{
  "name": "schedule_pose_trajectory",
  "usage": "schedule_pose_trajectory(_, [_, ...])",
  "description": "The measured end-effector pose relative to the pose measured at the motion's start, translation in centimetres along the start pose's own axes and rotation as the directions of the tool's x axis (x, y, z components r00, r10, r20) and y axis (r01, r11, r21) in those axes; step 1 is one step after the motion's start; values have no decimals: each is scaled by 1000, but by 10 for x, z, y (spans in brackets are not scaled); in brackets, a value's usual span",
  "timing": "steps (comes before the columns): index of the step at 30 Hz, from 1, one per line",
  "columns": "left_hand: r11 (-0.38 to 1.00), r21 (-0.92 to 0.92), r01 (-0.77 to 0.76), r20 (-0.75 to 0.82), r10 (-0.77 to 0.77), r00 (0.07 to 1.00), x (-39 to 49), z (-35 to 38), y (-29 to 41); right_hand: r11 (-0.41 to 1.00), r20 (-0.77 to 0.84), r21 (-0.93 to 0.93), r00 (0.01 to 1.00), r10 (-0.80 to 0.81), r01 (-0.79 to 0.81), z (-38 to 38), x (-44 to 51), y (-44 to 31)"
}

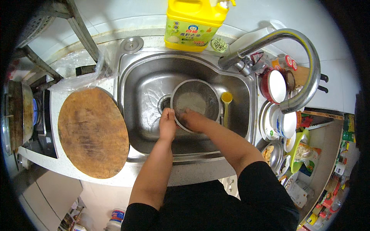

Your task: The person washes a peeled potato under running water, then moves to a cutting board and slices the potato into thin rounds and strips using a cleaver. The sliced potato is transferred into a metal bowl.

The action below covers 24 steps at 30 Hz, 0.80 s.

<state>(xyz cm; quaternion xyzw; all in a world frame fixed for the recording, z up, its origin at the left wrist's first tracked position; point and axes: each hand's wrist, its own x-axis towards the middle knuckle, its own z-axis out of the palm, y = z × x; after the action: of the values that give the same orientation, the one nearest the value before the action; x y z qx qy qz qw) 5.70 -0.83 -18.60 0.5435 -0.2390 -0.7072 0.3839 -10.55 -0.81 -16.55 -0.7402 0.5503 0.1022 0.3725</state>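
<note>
A round grey metal pot (213, 99) sits in the right half of a stainless steel sink (141, 78). Cloudy greyish contents (192, 102) show at its bottom; whether they are only water I cannot tell. My left hand (167, 124) grips the pot's left rim, thumb on top. Inside the pot, against its lower left wall, is my right hand (191, 119), its fingers blurred and partly hidden. To the left of the pot, the sink drain (165, 103) is partly covered. A yellow-bristled dish brush (226, 99) lies along the pot's right side.
A round wooden cutting board (93, 132) lies left of the sink, near a lit gas burner (35, 111) with a pan. The faucet (310, 57) arches over stacked dishes (273, 118) at right. Behind stand a yellow detergent jug (193, 26) and a scrubber (219, 45).
</note>
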Motion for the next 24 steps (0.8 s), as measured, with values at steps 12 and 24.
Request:
schedule_pose_trajectory(12, [893,367,-261,-30,291,956,10,-6,-16,925,-20,-236,953,303,-299,15,21,28])
schedule_pose_trajectory(24, [866,454,-208,-37,252,967,5,-4,-15,920,25,277,960,280,-276,-5,-58,-54])
